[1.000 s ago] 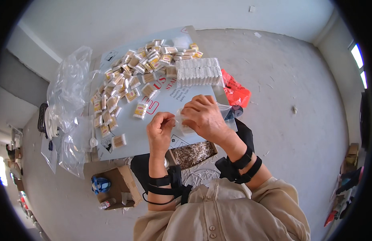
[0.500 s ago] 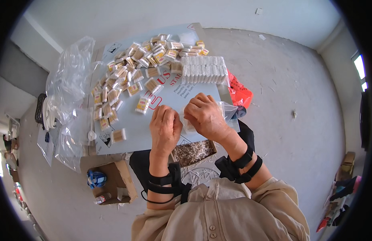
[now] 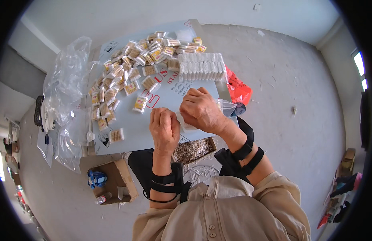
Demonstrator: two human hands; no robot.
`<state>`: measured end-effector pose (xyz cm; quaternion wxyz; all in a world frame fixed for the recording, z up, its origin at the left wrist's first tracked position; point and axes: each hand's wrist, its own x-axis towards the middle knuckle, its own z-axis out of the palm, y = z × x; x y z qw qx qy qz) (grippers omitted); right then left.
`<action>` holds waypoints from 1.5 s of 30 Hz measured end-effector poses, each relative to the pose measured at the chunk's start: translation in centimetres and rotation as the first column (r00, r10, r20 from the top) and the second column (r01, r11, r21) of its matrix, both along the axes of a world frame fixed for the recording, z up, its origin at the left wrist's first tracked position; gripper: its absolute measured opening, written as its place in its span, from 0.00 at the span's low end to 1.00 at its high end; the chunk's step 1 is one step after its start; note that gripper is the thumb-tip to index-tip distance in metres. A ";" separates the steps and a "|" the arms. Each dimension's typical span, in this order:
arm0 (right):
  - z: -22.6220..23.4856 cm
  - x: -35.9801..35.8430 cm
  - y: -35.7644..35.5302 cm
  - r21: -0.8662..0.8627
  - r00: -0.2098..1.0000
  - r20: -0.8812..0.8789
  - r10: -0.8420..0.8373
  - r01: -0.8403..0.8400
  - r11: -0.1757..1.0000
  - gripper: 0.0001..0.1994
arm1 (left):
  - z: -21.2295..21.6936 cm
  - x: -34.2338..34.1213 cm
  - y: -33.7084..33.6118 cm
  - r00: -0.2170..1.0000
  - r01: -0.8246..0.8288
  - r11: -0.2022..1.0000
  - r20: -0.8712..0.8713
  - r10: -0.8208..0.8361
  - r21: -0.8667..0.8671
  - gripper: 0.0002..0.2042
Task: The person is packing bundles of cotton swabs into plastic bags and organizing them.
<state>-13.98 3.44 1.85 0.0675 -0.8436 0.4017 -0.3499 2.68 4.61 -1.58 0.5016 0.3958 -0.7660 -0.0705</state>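
Both my hands are closed above the near edge of the table, side by side with a small gap. My left hand [image 3: 165,127] has its fingers curled in; whatever it pinches is hidden behind the knuckles. Slightly farther forward, my right hand [image 3: 204,110] is bent over with its fingertips pressed together, their contents also hidden. A clear plastic bag [image 3: 226,106] lies beneath the right hand and sticks out to its right. Beyond the left hand rests a packet of cotton swabs [image 3: 140,103] with a yellow label, and another swab packet [image 3: 117,135] lies to its left.
Many swab packets [image 3: 110,95] are heaped at the far left. A block of white packs [image 3: 202,67] stands far right, beside a red bag [image 3: 238,88]. Large clear plastic sheeting [image 3: 69,80] hangs at the left. Below are a box of loose swabs [image 3: 194,150] and a carton [image 3: 127,176].
My right hand has shifted slightly up and left, its wrist more raised. The left hand stays closed in nearly the same place. The whole view has tilted a little.
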 end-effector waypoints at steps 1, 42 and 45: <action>-0.1 -0.4 0.0 0.009 1.000 -0.009 0.006 -0.005 1.000 0.07 | -0.1 0.0 0.0 1.000 -0.007 1.000 -0.007 0.007 0.004 0.08; -2.2 -11.4 4.0 0.300 0.885 0.306 -0.350 0.259 0.918 0.03 | -0.2 1.1 -0.2 0.997 0.018 0.985 -0.082 -0.004 0.171 0.07; -2.2 -11.6 4.1 0.233 0.901 0.304 -0.309 0.244 0.941 0.03 | 1.9 0.1 0.1 0.996 0.052 0.985 -0.083 -0.039 0.165 0.09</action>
